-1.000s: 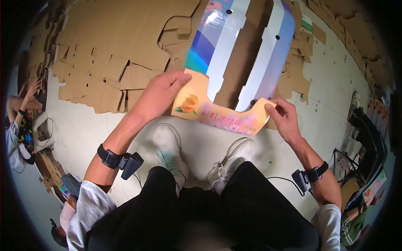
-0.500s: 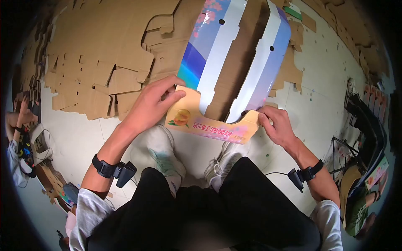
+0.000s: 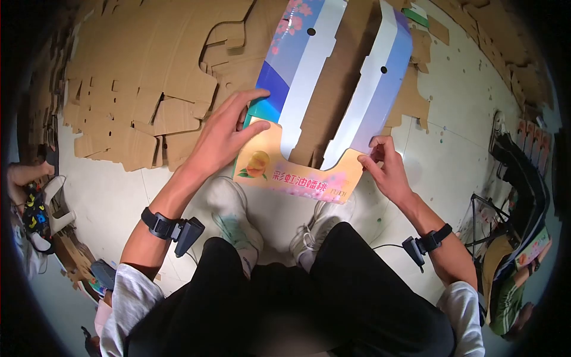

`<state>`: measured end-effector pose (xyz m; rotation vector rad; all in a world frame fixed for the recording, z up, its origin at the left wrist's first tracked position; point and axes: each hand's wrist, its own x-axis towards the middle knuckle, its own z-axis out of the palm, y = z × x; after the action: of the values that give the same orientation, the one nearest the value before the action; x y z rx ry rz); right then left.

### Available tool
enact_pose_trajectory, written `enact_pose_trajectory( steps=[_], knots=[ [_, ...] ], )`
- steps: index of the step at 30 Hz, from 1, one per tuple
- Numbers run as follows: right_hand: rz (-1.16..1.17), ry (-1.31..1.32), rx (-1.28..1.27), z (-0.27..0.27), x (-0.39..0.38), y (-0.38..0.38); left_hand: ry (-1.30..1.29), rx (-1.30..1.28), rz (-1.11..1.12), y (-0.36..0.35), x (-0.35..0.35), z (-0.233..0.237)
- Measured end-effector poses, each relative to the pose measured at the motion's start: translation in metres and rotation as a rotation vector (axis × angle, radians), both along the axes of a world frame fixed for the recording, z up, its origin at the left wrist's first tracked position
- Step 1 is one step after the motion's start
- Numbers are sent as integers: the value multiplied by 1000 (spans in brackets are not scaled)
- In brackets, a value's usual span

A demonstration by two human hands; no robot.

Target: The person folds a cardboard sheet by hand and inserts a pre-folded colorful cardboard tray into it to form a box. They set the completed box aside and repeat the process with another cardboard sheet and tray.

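Observation:
A printed cardboard fruit box (image 3: 370,98) stands in front of me, with white inner flaps along both long sides and a brown gap between them. Its near end panel (image 3: 309,179) is peach-coloured, with a peach picture, red lettering and a cut-out in the top edge. My left hand (image 3: 217,134) grips the near left corner, thumb on the end panel's top edge and fingers against the blue side. At the near right corner, my right hand (image 3: 389,172) pinches the panel's edge with thumb and bent fingers.
Flattened brown cardboard sheets (image 3: 137,71) cover the floor to the left and behind the box. My shoes (image 3: 235,217) are just below its near end. Other people's limbs show at the left edge (image 3: 27,175) and right edge (image 3: 511,297), beside a black stand (image 3: 526,178).
My left fingers have reached farther up the box's blue side. My right hand has shifted slightly left and up, its fingers now against the right side. The end panel stands closer against the sides.

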<state>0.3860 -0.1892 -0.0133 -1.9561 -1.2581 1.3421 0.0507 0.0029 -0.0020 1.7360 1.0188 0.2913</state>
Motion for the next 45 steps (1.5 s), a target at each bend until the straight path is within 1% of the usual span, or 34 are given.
enact_pose_trajectory(
  steps=[3,4,5,6,7,9,10,11,14,15,17,18,20,21,24,25,27,28,30,31,32,34,37,40,41,44,45],
  knots=[
    [177,-191,49,4,11,8,-45,39,-1,0,3,-9],
    [173,-252,146,5,12,15,-56,43,1,1,3,-8],
    [166,-315,242,8,16,26,-3,-28,-25,3,0,-5],
    [158,-382,338,11,20,40,46,-99,-52,7,0,8],
    [98,-392,358,14,26,53,96,-161,-81,7,0,19],
    [-21,-396,380,10,42,89,110,-211,-148,-2,1,25],
    [-26,-462,417,11,47,108,123,-236,-177,-4,-1,28],
    [-28,-525,456,11,51,129,84,-207,-190,-5,-4,26],
    [5,-717,507,12,65,190,151,-114,-246,0,-4,29],
    [-14,-648,437,12,64,207,184,13,-283,4,-3,31],
    [-46,-513,290,13,55,233,171,265,-313,21,4,29],
    [1,-533,310,12,53,236,164,392,-324,32,8,27],
    [98,-563,349,3,44,241,129,471,-314,60,29,30],
    [73,-544,375,11,28,241,118,502,-304,73,39,31],
    [208,-537,450,41,-11,237,150,839,-157,98,73,28],
    [220,-630,447,48,-19,234,213,798,-75,107,79,27],
    [154,-593,539,51,-19,229,317,712,68,117,90,25],
    [120,-581,581,54,-17,224,313,717,74,115,91,22],
    [154,-676,626,64,-12,217,306,733,102,115,88,20],
    [173,-718,649,68,-12,214,230,814,136,114,85,21],
    [194,-769,681,72,-13,213,164,825,137,113,82,23],
    [233,-867,749,79,-16,210,35,849,136,110,75,41],
    [198,-813,846,99,-27,198,-128,887,219,102,64,53],
    [172,-733,998,115,-31,177,-327,1061,242,88,53,73],
    [201,-713,1108,121,-29,172,-380,1116,219,84,50,80],
    [218,-687,1167,147,-38,145,-425,1177,157,65,42,107],
    [236,-706,1121,159,-42,133,-349,1123,57,53,30,122]
  ],
)
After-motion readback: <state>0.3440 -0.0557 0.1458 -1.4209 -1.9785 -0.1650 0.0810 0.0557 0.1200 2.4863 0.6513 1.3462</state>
